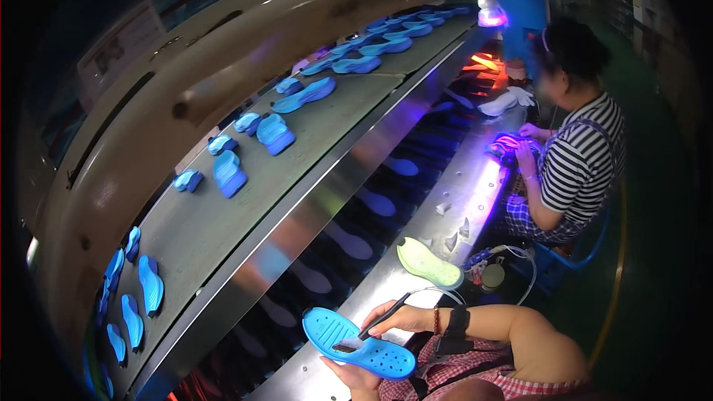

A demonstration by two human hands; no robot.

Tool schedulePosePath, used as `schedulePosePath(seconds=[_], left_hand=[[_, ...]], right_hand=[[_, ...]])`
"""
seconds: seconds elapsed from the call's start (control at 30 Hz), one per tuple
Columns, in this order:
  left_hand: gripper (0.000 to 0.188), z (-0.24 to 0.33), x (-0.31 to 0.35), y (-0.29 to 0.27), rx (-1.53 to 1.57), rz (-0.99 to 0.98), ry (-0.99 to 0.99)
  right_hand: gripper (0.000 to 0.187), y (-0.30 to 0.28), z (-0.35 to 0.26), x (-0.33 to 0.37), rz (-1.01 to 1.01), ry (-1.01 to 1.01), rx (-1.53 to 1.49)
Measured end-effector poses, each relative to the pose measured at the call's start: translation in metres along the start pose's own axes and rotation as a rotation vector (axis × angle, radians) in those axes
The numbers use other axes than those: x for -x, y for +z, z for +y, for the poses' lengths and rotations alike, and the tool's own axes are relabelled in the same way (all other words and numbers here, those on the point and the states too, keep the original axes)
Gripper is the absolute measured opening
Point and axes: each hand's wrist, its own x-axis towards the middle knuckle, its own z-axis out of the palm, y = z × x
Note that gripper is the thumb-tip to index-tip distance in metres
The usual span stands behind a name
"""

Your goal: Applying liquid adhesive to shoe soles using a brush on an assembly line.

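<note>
A blue shoe sole (334, 332) with dark holes and ridges lies tilted across my left hand (355, 377). That hand grips it from below at the near edge, and most of its fingers are hidden under the sole. My right hand (399, 319) is closed around a black-handled brush (386, 313). Its dark bristles touch the upper face of the sole near the middle. A thin pale tube (434, 289) runs from the top end of the handle toward the right. Beyond my right hand, a pale yellow-green sole (428, 263) rests on the metal ledge.
On the left, a conveyor belt (256, 167) carries several blue soles and smaller blue pieces. Below it, more soles sit on a dark lower line (349, 241). A co-worker (575, 156) in stripes handles a shoe under purple light. A round container (492, 276) stands near the tubing.
</note>
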Motion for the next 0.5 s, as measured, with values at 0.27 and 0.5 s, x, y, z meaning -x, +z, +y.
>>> schedulePosePath(seconds=[0.27, 0.5], left_hand=[[0.087, -0.01, 0.006, -0.008, 0.262, -0.136, -0.143], [0.096, -0.02, 0.017, -0.008, 0.155, -0.261, -0.109]], right_hand=[[0.019, -0.001, -0.013, 0.013, 0.093, -0.032, 0.011], [0.019, 0.001, -0.019, -0.001, 0.212, -0.047, 0.134]])
